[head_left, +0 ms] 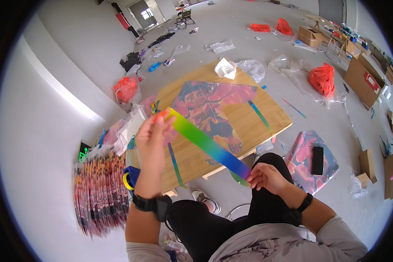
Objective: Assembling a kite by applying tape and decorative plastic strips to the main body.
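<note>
A rainbow-coloured ribbon strip (205,143) stretches between my two hands above my lap. My left hand (153,133) is raised and pinches its red-orange end. My right hand (266,177) grips the blue-purple end lower down, near my knee. Beneath the strip, a kite with a cartoon figure printed in red and blue (209,111) lies flat on a low wooden table (266,114). Both wrists wear black bands.
A stack of packaged kites (98,192) lies on the floor at my left. A phone rests on a printed sheet (316,160) at right. Red plastic bags (322,78), cardboard boxes (362,81) and clear wrappers litter the concrete floor.
</note>
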Available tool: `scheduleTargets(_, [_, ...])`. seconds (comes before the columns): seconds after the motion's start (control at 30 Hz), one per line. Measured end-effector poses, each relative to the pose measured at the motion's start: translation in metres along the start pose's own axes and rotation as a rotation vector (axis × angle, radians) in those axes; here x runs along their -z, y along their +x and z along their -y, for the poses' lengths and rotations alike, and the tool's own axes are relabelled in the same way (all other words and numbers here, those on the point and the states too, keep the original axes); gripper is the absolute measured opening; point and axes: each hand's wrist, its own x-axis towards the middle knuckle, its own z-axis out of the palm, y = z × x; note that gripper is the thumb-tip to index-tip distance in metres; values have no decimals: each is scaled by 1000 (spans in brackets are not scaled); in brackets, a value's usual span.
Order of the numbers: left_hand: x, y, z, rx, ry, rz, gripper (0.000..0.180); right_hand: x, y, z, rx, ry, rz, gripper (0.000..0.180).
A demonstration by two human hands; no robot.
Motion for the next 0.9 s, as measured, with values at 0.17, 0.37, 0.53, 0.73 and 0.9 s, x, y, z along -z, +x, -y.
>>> scheduleTargets(0.17, [6, 83, 4, -126, 50, 16, 30, 14, 13, -15, 65, -33, -92, 34])
scheduleTargets(0.37, [6, 159, 6, -203, 192, 61, 32, 5, 47, -27, 148, -298, -91, 22])
scheduleTargets(0.53, [-4, 200, 32, -199, 255, 106, 29, -15, 74, -5, 292, -1036, -131, 24])
scheduleTargets(0.73, [-10, 234, 69, -208, 474, 69, 25, -10, 102, -12, 619, -1277, -146, 25])
scheduleTargets(0.9, [-17, 255, 85, -263, 505, 87, 25, 0, 108, -11, 681, -1317, -145, 26])
